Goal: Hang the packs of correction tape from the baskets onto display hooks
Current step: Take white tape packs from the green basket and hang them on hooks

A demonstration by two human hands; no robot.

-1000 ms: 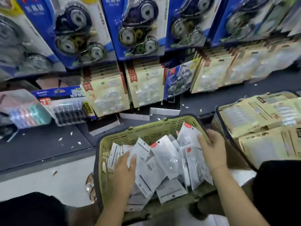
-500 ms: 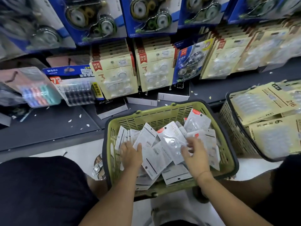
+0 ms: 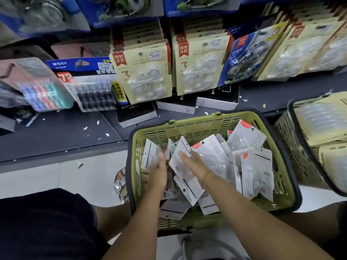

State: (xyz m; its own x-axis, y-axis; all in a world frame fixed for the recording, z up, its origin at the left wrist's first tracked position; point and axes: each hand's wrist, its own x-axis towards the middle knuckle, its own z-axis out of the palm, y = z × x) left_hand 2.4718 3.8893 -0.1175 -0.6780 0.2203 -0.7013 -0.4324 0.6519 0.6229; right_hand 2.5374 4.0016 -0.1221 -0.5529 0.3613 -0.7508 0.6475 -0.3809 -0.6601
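A dark grey shop shelf (image 3: 56, 136) runs beyond the green slotted plastic basket (image 3: 197, 126), and above the shelf hang rows of cream blister cards (image 3: 144, 72) printed with a large "3" and a red tag. Right of the green basket, just beside it, stands a tan lattice basket with a black rim (image 3: 289, 145), filled with large cream packs (image 3: 319, 121). Beyond the green basket's far rim lies a black-and-white box (image 3: 135, 113) reading "Alarm" and "DESIGN"; left of that leans a clear pack of dark refills (image 3: 93, 91) marked "72". A silver sandal (image 3: 120, 182) shows at the green basket's left wall.

Inside the green basket lie the white packs of correction tape (image 3: 212, 152), loose and overlapping (some carry a red corner tag). The right hand (image 3: 195, 166) lies flat on one, fingers straight. The left hand (image 3: 159, 171) reaches among the packs at the basket's left side; its fingers are blurred, so I cannot tell whether they hold one.
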